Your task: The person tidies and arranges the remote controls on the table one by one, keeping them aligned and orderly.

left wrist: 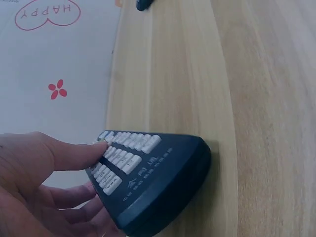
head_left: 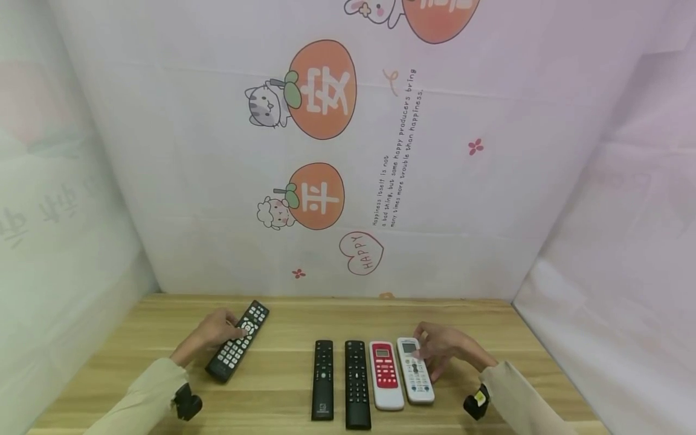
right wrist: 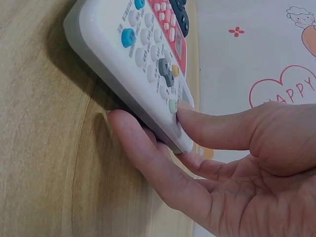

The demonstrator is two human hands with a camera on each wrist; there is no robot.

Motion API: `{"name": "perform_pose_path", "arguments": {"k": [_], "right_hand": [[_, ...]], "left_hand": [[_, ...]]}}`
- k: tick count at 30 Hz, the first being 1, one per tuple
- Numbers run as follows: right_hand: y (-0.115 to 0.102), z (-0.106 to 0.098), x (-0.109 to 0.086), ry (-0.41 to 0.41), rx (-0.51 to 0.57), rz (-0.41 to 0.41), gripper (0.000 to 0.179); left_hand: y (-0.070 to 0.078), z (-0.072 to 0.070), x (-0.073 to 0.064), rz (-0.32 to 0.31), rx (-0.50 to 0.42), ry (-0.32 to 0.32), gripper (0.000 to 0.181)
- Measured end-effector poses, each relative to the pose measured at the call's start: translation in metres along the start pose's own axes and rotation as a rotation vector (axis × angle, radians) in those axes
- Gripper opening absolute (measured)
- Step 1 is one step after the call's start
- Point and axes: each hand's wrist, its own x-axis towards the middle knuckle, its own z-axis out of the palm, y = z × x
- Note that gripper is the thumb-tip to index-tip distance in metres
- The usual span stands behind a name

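Observation:
My left hand [head_left: 217, 328] grips a black remote control with white buttons [head_left: 237, 342] at the left of the table. Its thumb lies on the button face, with the other fingers at the far side and beneath, as the left wrist view shows. On the right, my right hand [head_left: 443, 347] holds the upper end of a white remote control [head_left: 415, 374]. In the right wrist view its thumb presses on the front of the white remote [right wrist: 143, 64] while fingers reach along the side and under it. Part of its small screen is hidden by the thumb.
Left of the white remote lie a red and white remote [head_left: 386, 376], a black remote [head_left: 356, 386] and a shorter black remote [head_left: 323, 380], side by side. The wooden table [head_left: 283, 320] ends at a printed white cloth wall [head_left: 217, 181], with cloth at both sides.

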Motion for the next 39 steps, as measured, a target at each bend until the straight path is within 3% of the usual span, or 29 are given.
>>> {"name": "perform_pose_path", "arguments": {"k": [15, 23, 31, 39], "right_hand": [[0.001, 0.004, 0.0, -0.005, 0.006, -0.001, 0.034], [-0.001, 0.002, 0.0, -0.014, -0.006, 0.001, 0.031], [-0.001, 0.001, 0.0, -0.009, 0.004, -0.001, 0.032], [0.001, 0.001, 0.0, -0.011, 0.005, -0.009, 0.032]], "left_hand": [[-0.002, 0.01, -0.006, -0.037, -0.085, -0.004, 0.027], [0.01, 0.013, -0.011, -0.045, -0.175, -0.042, 0.043], [0.015, 0.019, -0.015, -0.071, -0.252, -0.084, 0.041], [0.02, 0.024, -0.021, -0.079, -0.267, -0.104, 0.044]]}}
